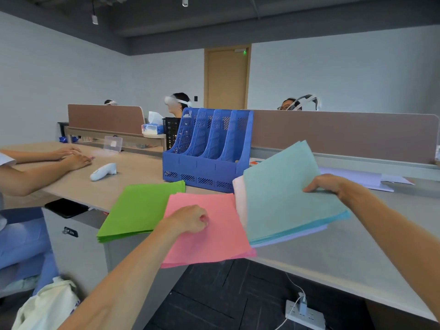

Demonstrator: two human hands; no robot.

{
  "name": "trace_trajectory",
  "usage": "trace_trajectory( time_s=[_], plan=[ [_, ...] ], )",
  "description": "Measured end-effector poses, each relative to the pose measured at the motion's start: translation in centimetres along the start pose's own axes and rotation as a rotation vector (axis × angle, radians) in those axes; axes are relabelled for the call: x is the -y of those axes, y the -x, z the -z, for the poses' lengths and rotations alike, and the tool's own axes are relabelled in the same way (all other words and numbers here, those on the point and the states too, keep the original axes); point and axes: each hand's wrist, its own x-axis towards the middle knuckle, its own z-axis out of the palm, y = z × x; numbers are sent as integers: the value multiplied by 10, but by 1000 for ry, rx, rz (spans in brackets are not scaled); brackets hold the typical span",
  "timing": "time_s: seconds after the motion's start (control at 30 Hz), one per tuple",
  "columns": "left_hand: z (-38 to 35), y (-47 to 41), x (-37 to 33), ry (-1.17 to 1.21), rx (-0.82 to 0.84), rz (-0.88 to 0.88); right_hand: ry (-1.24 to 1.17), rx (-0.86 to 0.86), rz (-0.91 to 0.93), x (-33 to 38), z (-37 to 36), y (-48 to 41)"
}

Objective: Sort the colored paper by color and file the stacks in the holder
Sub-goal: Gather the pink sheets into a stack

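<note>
Blue stack tilts leftward from gripping right hand; left hand pinches pink stack.

Both forearms extended; left hand knuckles-up with fingers curled under, right hand held higher, gripping a blue paper stack.

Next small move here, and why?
Probably: left hand leaves the pink stack and takes the top teal sheets from the mixed bundle the right hand grips, starting a teal pile. Green stack and pink are already laid out; the blue holder looks empty.
</note>
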Motion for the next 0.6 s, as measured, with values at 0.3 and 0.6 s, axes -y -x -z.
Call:
trace_trajectory(
  time_s=[0.3, 0.6],
  plan=[
    [0, 10, 18, 221, -219, 123, -38, -66, -34, -3, 49, 18],
    [5, 26, 40, 249, -281, 487, -77, 95, -56, 1, -2, 9]
  ],
)
